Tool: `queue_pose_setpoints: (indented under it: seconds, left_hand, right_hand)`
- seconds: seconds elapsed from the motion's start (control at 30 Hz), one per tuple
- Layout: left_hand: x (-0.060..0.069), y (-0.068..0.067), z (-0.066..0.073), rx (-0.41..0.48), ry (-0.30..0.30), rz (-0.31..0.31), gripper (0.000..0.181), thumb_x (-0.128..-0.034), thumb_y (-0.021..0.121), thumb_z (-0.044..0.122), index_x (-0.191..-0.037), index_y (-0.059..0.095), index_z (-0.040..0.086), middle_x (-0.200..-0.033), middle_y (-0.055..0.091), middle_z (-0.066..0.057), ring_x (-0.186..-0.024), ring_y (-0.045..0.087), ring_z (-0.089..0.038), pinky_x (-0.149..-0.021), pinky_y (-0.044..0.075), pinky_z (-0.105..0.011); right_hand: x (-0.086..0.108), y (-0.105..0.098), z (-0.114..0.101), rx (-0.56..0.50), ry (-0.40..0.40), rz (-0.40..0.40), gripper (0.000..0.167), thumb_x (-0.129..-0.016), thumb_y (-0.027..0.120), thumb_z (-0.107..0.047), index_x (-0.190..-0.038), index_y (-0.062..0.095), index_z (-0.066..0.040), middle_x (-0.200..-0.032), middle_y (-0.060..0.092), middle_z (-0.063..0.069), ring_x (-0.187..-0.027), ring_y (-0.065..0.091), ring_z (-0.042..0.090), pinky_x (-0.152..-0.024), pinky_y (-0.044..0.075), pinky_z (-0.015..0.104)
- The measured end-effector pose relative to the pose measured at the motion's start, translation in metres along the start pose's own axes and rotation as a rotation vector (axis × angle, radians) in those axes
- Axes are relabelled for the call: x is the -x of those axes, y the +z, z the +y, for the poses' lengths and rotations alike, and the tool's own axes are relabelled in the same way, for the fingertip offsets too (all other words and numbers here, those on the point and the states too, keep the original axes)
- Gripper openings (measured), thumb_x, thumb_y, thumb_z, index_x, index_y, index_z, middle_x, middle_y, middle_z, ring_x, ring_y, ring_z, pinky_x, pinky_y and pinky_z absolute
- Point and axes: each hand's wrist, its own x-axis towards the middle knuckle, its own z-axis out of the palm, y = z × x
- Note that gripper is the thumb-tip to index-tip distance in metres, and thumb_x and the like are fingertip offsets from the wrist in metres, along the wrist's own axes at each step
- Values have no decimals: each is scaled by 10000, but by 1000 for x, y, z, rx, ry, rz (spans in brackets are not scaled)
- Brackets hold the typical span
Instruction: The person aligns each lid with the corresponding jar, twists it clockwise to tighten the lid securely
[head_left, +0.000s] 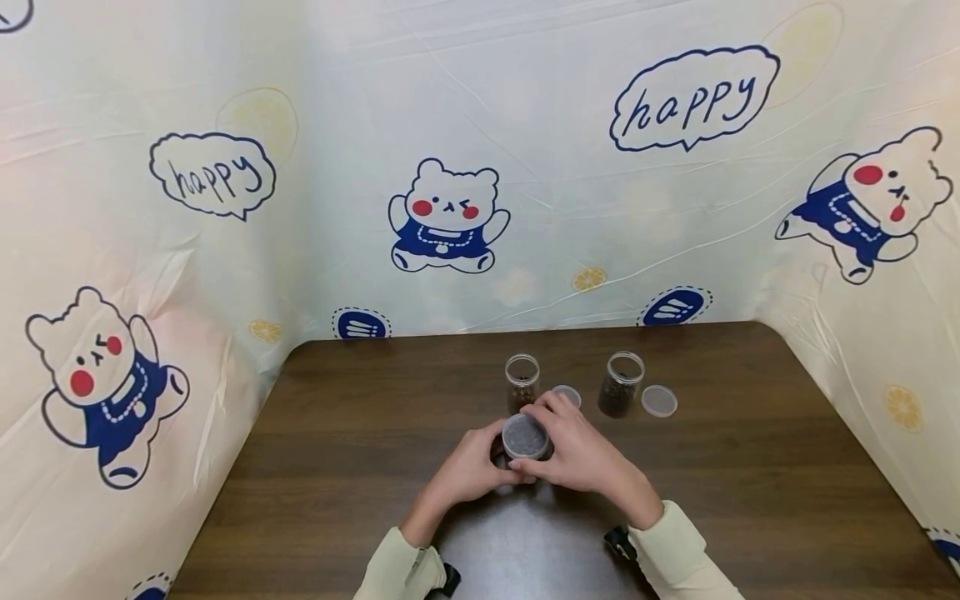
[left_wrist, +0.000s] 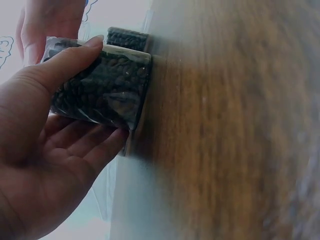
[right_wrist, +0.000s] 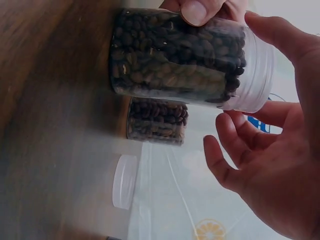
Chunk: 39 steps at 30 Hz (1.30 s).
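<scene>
A clear jar [right_wrist: 175,60] nearly full of dark coffee beans stands upright on the table, with a translucent lid [head_left: 525,437] on its top. Around the jar's body my left hand [head_left: 474,465] curls, thumb on the near side and fingers on the far side. My right hand [head_left: 581,450] pinches the lid's rim between thumb and fingers; its other fingers are spread loosely in the right wrist view. Just behind stands a second jar [head_left: 522,385] of beans, uncovered. A third uncovered jar [head_left: 621,387] with dark beans stands to the right.
One loose translucent lid [head_left: 567,395] lies behind my right hand, partly hidden by it. Another lid [head_left: 660,401] lies right of the third jar. A patterned curtain [head_left: 450,300] borders the back of the brown wooden table [head_left: 360,433].
</scene>
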Motion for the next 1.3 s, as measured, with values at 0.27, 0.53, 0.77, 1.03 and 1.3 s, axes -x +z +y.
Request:
queue_pose_setpoints:
  seconds: [0.27,0.53,0.77,1.03,1.3]
  left_hand:
    - [-1,3,2,-15,0,39,565,-771,946,324,-1266,704,200,-1099,780,45,-974,706,-76,-873,580,-270]
    - [-2,5,3,-29,-19,62,535,-762,948,286,-1229,717,163,-1059,784,8,-921,698,-75,-823,572,-245]
    - [-1,0,3,18,-47,21,594,-750,966,342,-1259,702,186,-1091,778,39,-966,695,-73,-858,571,-258]
    - [-2,1,5,10,-41,31,531,-750,960,339,-1209,722,219,-1039,773,76,-919,681,-46,-825,564,-243]
    - [-2,6,9,-40,-88,116,473,-701,967,240,-1125,767,177,-961,784,32,-833,681,-69,-738,553,-229]
  right_hand:
    - [0,8,-6,156,14,151,579,-746,896,-544,-1067,703,-102,-1015,606,21,-921,565,169,-794,551,351]
    - [-2,9,-12,358,-2,208,681,-744,839,-695,-965,667,-74,-911,595,49,-832,574,213,-764,552,387]
    - [-7,-6,-8,253,-72,16,697,-839,809,-632,-1243,698,-76,-1049,622,35,-908,581,164,-786,554,346]
    - [-11,-5,-4,217,-115,27,565,-847,804,-597,-1111,698,-109,-1025,576,6,-798,554,115,-703,538,284]
    - [-4,12,-15,272,-43,153,528,-837,814,-540,-1019,690,-60,-938,564,28,-744,565,132,-659,548,309]
